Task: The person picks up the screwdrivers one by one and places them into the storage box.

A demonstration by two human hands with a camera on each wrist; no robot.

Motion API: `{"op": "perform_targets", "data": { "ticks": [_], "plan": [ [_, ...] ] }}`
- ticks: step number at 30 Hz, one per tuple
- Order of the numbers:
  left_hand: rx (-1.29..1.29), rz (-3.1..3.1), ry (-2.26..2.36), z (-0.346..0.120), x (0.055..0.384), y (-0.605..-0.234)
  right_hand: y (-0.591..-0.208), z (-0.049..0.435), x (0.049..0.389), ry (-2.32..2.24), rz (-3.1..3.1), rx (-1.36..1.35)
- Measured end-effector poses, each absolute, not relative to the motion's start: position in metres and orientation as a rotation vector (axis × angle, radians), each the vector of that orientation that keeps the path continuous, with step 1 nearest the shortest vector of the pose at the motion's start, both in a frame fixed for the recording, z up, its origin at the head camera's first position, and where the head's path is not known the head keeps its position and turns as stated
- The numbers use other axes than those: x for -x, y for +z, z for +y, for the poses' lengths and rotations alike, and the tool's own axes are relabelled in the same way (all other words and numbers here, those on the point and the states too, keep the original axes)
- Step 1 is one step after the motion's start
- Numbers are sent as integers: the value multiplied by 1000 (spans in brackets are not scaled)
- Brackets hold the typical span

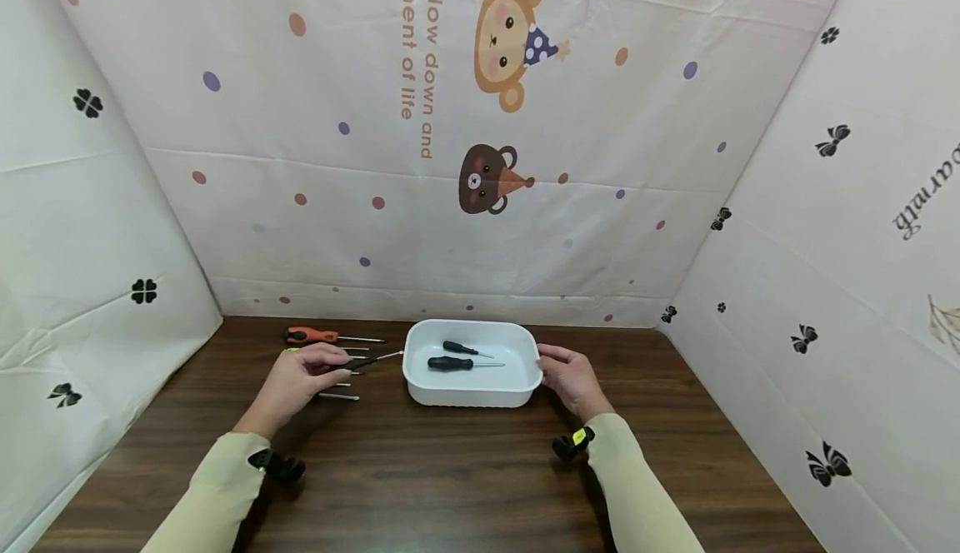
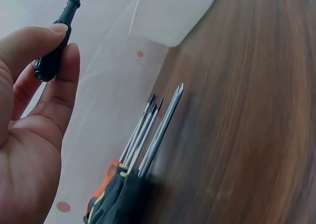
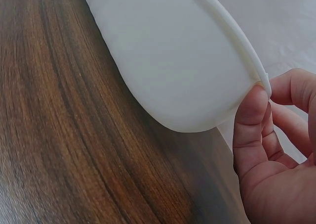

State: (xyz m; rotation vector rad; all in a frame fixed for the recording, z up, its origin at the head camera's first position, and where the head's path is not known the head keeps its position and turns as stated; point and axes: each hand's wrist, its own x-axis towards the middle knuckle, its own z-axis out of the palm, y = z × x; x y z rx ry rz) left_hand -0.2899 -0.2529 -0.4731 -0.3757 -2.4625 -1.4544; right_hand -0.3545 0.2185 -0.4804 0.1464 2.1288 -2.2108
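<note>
My left hand pinches a small black screwdriver by its handle between thumb and fingers. Its thin shaft points right, the tip close to the left side of a white plastic bin. At the bin's right end, my right hand grips the rim, thumb on one side and fingers on the other. Inside the bin lie a larger black screwdriver and a smaller black screwdriver, shafts to the right.
An orange-and-black screwdriver lies at the back left of the dark wooden table. More screwdrivers lie in a row beside it, partly hidden under my left hand in the head view. Printed cloth walls stand behind and at both sides.
</note>
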Motion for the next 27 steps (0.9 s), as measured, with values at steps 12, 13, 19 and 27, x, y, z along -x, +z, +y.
{"op": "perform_targets", "data": {
  "ticks": [12,13,19,27],
  "plan": [
    [494,-2357,-1618,-228,304,-470,-479,218,353,-2217,2132,-143],
    [496,-2360,-1620,-226,306,-469,-479,218,353,-2213,2131,-145],
    [456,-2415,-1623,-214,314,-467,-479,222,355,-2188,2107,-143],
    [474,-2431,-1644,-196,324,-462,-478,222,356,-2189,2106,-131]
  ]
}}
